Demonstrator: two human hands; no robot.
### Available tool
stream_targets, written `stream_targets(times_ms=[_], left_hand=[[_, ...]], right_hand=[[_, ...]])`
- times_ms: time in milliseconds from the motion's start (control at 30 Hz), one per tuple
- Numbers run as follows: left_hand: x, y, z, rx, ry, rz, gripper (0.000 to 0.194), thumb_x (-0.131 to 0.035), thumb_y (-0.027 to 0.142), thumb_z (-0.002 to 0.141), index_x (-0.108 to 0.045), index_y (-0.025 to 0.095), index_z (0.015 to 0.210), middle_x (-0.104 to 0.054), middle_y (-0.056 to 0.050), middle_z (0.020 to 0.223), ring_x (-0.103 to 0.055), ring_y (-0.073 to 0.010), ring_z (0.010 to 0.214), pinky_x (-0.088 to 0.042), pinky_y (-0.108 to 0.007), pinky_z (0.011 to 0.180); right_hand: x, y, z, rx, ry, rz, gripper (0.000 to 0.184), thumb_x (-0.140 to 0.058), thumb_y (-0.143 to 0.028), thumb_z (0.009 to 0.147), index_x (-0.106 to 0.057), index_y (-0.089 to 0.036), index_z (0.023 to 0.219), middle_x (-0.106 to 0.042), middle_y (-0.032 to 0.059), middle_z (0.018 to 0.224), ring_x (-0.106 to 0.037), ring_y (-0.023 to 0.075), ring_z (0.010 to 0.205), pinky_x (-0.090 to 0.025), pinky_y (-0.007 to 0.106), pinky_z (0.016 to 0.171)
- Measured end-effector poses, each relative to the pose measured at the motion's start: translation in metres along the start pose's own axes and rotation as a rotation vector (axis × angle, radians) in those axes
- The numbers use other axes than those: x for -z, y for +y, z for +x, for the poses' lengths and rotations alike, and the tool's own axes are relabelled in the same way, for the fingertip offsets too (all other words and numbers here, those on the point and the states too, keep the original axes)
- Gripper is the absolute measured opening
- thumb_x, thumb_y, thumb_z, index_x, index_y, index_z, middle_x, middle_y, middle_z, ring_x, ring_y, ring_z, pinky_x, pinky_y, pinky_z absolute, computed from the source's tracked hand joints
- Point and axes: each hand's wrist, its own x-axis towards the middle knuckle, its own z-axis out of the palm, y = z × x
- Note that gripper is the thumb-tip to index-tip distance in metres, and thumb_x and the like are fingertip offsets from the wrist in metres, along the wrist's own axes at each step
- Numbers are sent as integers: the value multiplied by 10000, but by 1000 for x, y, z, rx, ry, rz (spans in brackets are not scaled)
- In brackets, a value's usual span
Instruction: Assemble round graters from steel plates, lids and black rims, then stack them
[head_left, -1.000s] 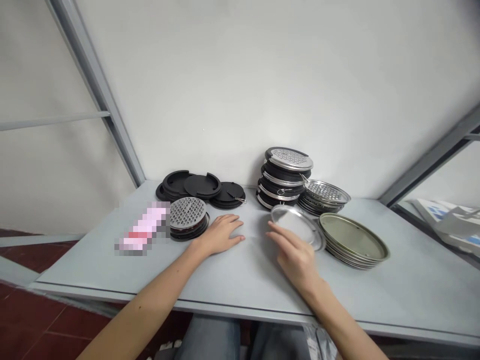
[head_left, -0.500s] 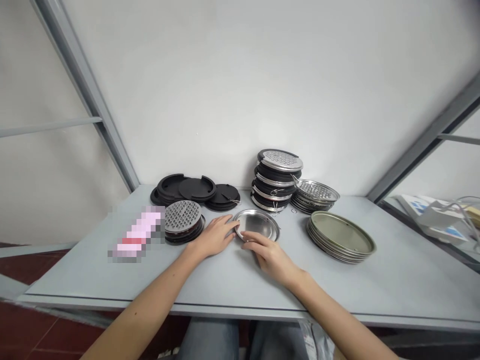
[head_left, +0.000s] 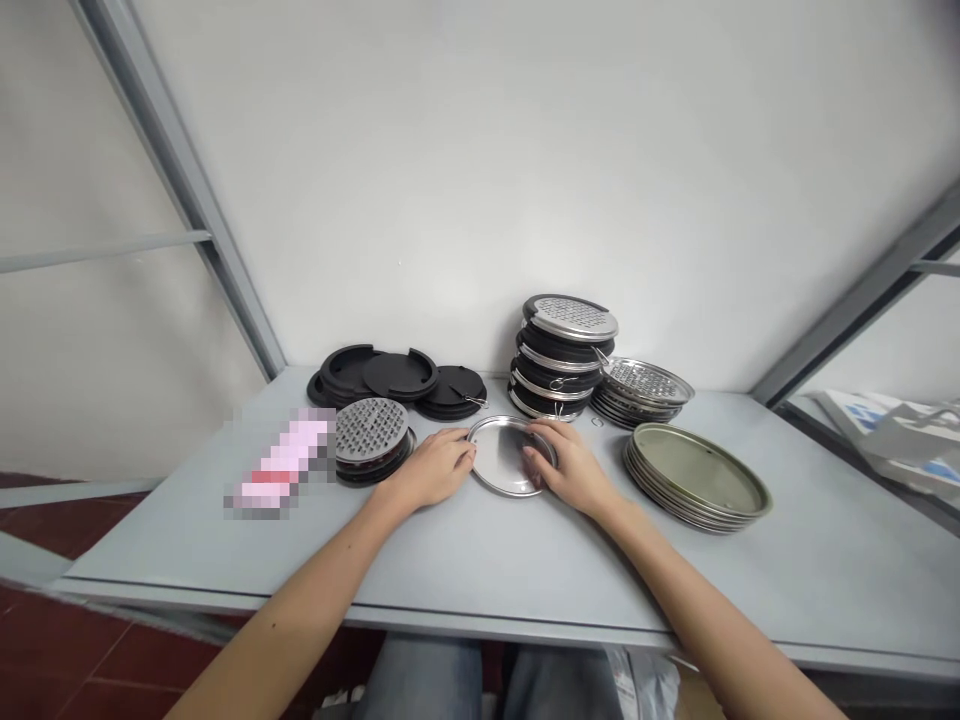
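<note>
A shallow, shiny round metal dish (head_left: 501, 455) lies on the table in front of me, between my two hands. My left hand (head_left: 433, 470) rests on the table with its bent fingers against the dish's left rim. From the other side my right hand (head_left: 576, 468) grips the right rim, the thumb inside the dish and the fingers over the far edge. Just left of my left hand stands a small stack of round grater discs (head_left: 372, 428) with dark discs under it. To the right is a stack of olive-green round dishes (head_left: 701, 468).
Black rings and discs (head_left: 401, 375) lie at the back left, beside darker discs (head_left: 454, 390). A tall stack of graters in black rings with wire clips (head_left: 566, 350) stands behind the dish, near more grater discs (head_left: 649, 382). A pixelated pink item (head_left: 281, 460) lies left.
My right hand has shifted from the dish's near side to its right rim and now grips it. My left hand stays at the left rim. The view has shifted slightly.
</note>
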Motion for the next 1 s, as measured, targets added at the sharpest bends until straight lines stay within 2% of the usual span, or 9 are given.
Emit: stream_targets(times_ms=[100, 200, 333, 533, 733, 900, 1000], left_hand=[[0, 1, 0, -38, 21, -13, 267, -515, 378, 907, -663, 184, 1016, -609, -96, 1232, -524, -267, 1195, -404, -393, 1044], [-2, -1, -1, -87, 21, -40, 319, -571, 407, 879, -625, 192, 1107, -606, -91, 1241, -522, -261, 1193, -402, -395, 1045], [-8, -8, 1, -70, 45, -70, 436, -572, 399, 880, -552, 178, 1255, -547, -113, 1328, -469, -263, 1261, -362, -407, 1082], [-8, -8, 1, -61, 48, -51, 345, -434, 329, 944, -589, 178, 1212, -544, -113, 1331, -486, -246, 1250, -368, -391, 1078], [-5, -2, -1, -55, 14, -15, 396, -518, 411, 897, -577, 188, 1219, -486, -131, 1387, -453, -281, 1285, -359, -413, 1083], [-3, 0, -3, -59, -28, -14, 353, -478, 310, 914, -549, 219, 1247, -443, -104, 1428, -419, -273, 1314, -368, -411, 1078], [0, 1, -4, -72, -56, -6, 353, -446, 260, 921, -534, 231, 1262, -421, -90, 1447, -395, -264, 1332, -361, -410, 1084]], right_hand=[[0, 4, -1, -20, -94, 25, 352, -526, -327, 882, -581, -169, 1191, -602, 137, 1222, -553, 265, 1141, -438, 466, 985], [2, 6, -1, -34, -153, 59, 332, -515, -348, 889, -609, -167, 1151, -646, 132, 1155, -589, 259, 1085, -453, 454, 960], [6, 7, -1, -80, -121, 70, 329, -502, -345, 892, -611, -169, 1148, -655, 128, 1136, -601, 259, 1067, -460, 449, 941], [8, 8, 0, -102, -98, 57, 284, -494, -319, 888, -646, -183, 1085, -680, 108, 1089, -618, 253, 1022, -465, 432, 919], [8, 9, -1, -97, -104, 67, 264, -490, -311, 886, -663, -185, 1041, -687, 102, 1071, -627, 242, 983, -491, 390, 848], [10, 7, 0, -119, -115, 75, 267, -474, -319, 898, -654, -177, 1034, -690, 95, 984, -634, 219, 884, -503, 358, 783], [11, 8, 0, -99, -106, 70, 258, -470, -314, 902, -647, -177, 1029, -678, 100, 1008, -622, 219, 910, -496, 367, 811]])
